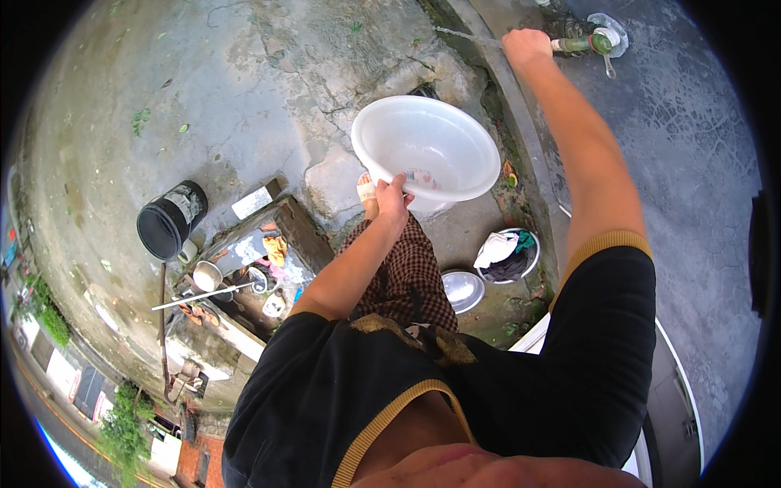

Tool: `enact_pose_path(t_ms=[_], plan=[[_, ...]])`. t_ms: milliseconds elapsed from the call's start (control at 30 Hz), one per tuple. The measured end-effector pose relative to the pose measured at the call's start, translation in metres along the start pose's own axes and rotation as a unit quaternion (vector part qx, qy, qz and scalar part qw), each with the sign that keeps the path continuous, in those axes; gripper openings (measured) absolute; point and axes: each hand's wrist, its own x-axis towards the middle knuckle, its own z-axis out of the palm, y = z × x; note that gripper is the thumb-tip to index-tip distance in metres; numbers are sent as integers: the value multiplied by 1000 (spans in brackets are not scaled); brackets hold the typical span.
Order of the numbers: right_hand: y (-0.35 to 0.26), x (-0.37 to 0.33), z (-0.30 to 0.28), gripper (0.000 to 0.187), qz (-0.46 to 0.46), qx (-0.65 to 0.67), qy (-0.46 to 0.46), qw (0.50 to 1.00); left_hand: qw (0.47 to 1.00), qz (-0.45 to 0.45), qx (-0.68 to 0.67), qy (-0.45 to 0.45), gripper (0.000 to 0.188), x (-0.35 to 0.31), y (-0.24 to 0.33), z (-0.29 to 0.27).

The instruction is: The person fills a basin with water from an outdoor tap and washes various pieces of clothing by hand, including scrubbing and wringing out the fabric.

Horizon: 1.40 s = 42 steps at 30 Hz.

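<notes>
My left hand (394,195) is closed on the near rim of a large white plastic basin (464,154), fingers over the edge. The basin is tilted, its inside wet-looking with a faint printed pattern at the bottom. Out to the upper right, my right hand (529,49) is closed around the end of a short greenish pipe (576,45), which joins a tap fitting (604,41) at the wall. A thin stream of water (468,35) shoots leftward from beside that hand. The fingers' exact grip there is hidden by the back of the hand.
A tub of clothes (508,256) and a shiny round basin (462,291) stand on the ground below. To the left are a black bucket (163,228), a low stone trough (301,232) with cluttered items, and a pole (163,342). A concrete ledge (521,114) runs along the right.
</notes>
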Motion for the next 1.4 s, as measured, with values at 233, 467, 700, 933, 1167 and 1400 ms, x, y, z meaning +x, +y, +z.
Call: enact_pose_path(t_ms=[233, 467, 700, 933, 1167, 1400], plan=[[7, -2, 6, 20, -49, -12, 18, 999, 1000, -11, 3, 10, 23, 7, -2, 3], [5, 1, 4, 19, -4, 7, 15, 1000, 1000, -24, 5, 20, 23, 15, -8, -4], [11, -6, 3, 20, -77, 58, 54, 994, 999, -27, 0, 42, 19, 23, -13, -8], [15, -9, 5, 22, -25, 55, 24, 998, 997, -71, 14, 41, 21, 41, -12, -8], [-60, -42, 55, 26, -87, 323, 437, 835, 997, -68, 8, 25, 25, 88, -8, -11], [-271, -179, 247, 21, 120, 839, 54, 528, 999, -17, -33, 2, 25, 185, -15, -9]])
